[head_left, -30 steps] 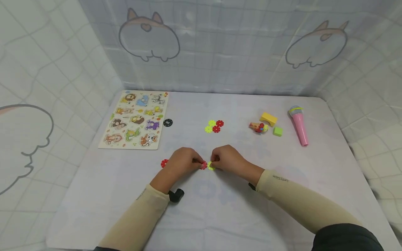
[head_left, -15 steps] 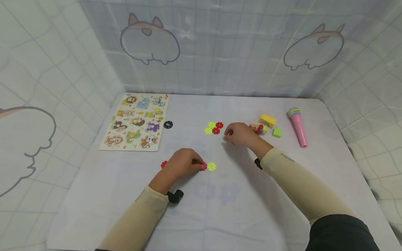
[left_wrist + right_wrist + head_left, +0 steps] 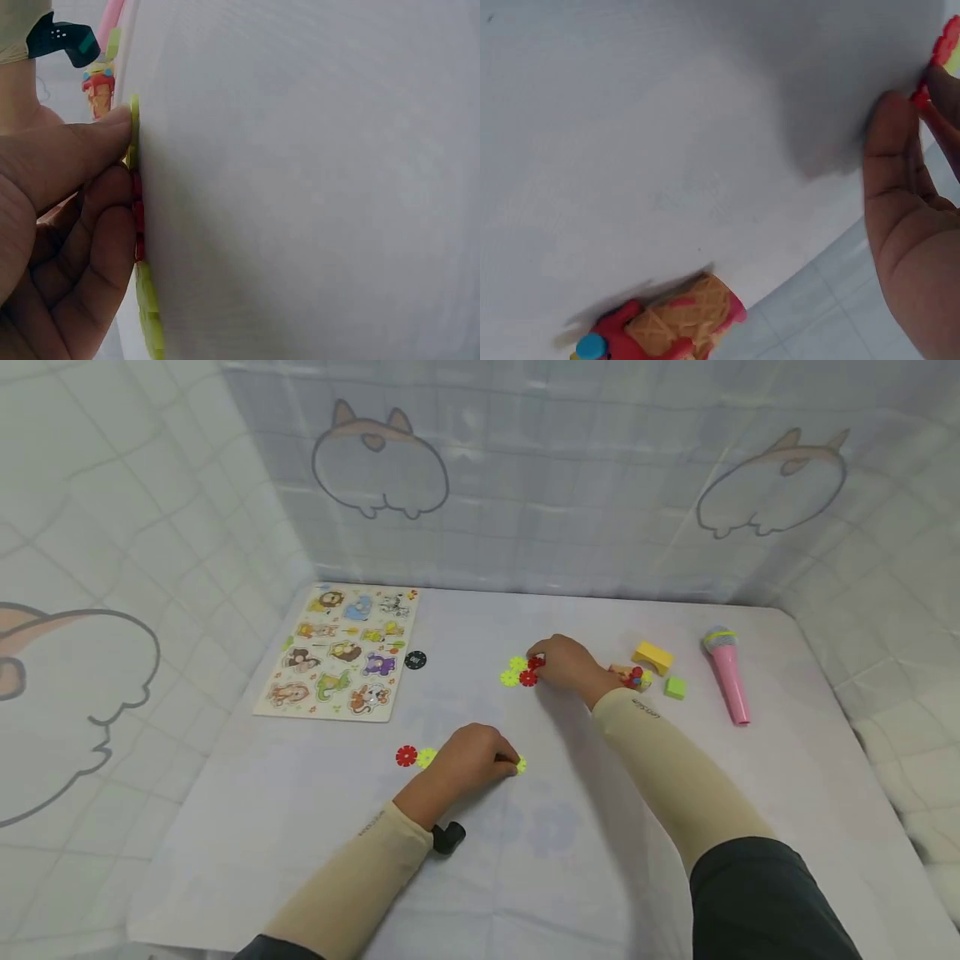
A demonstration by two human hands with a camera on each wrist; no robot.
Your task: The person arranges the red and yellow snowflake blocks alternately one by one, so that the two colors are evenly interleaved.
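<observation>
Centrally, a row of flower-shaped discs (image 3: 425, 757) lay flat on the white table (image 3: 255, 835), on the person's side of a small cluster of discs (image 3: 511, 677). The row showed red, then yellow, at its left end and yellow at its right; the left wrist view showed red between the yellows. The left hand (image 3: 468, 760) held the right part of the row, thumb on yellow and bent fingers against red, probably to steady it. That hand hid the row's middle from above.

The right hand (image 3: 566, 667) was at the cluster's right edge, thumb and forefinger nearly together, pinching a red disc (image 3: 536, 663), perhaps because that edge was the easiest to reach. Two yellow discs and another red one lay beside it in the cluster.

Left of the cluster lay a black chip (image 3: 416, 660), and farther left an animal puzzle board (image 3: 322, 712). Right of the cluster were a toy ice-cream cone (image 3: 682, 319), a yellow block (image 3: 652, 657) and a green block (image 3: 675, 687), with a pink microphone (image 3: 730, 677) farther right. The right arm partly covered the cone from above. Well behind the cluster hung a pale curtain (image 3: 525, 543) with cartoon animals.
</observation>
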